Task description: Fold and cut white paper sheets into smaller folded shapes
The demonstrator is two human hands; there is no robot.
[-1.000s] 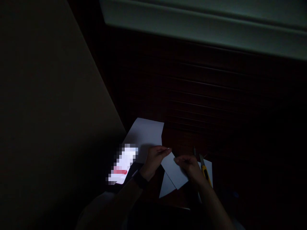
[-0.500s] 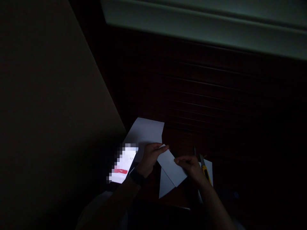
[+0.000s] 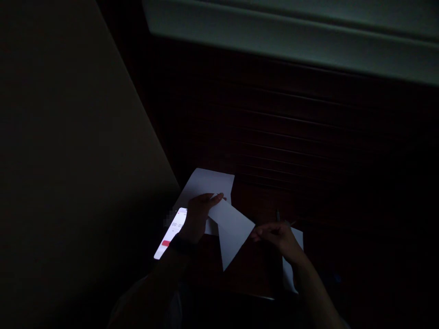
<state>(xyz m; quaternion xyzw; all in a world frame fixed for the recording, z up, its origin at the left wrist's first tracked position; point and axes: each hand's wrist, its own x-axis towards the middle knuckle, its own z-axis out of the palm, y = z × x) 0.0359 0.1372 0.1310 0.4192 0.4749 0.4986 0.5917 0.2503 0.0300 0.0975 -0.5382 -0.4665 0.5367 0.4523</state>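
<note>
My left hand, with a dark band at its wrist, pinches a folded sheet of white paper by its upper left corner, thumb on top. The paper is held above a dark wooden surface, and a pointed part of it hangs down towards me. My right hand has its fingers drawn together at the paper's right edge, just below the corner. Its fingertips seem to touch that edge. Dim light blurs the finger detail.
A larger white sheet lies behind my left hand. Beside my left wrist glows a phone showing a timer. Another white paper lies partly under my right forearm, with a thin dark pen-like object behind. A wall rises at left.
My left hand has moved left and slightly up with the paper, which has turned and spread wider. My right hand has slipped to its edge. The yellow utility knife is now hidden.
</note>
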